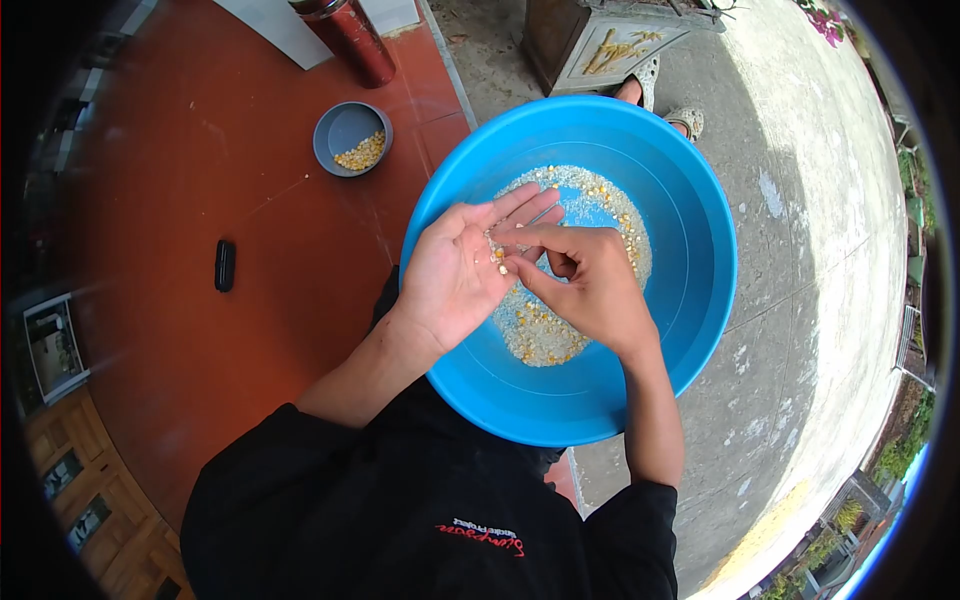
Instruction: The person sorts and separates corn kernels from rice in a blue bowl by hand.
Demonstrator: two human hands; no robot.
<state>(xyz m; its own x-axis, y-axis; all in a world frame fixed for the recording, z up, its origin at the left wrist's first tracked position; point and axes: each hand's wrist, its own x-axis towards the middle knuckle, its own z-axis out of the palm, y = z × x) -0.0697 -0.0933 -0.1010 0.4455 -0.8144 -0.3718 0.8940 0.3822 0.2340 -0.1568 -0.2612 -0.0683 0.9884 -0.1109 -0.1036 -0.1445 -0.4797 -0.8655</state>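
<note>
The left hand [455, 275] lies palm up over the blue basin [690, 290], its fingers held side by side and pointing toward the basin's middle. A few yellow kernels [497, 257] rest on the palm near the base of those fingers. The right hand [590, 285] crosses over from the other side; its thumb and forefinger are pressed together at the tips, right on the kernels, and seem to pinch one, though it is too small to be sure. The other right fingers curl loosely inward.

Under both sets of fingers, on the basin's floor, spreads a patch of pale grain [575, 195] mixed with more yellow kernels.

Well beyond the left fingertips, on the red floor [200, 150], stands a small grey bowl [332, 128] holding yellow kernels. Past it stands a dark red flask [355, 40]. A small black object [225, 265] lies on the floor, well apart from the left hand's outer edge.
</note>
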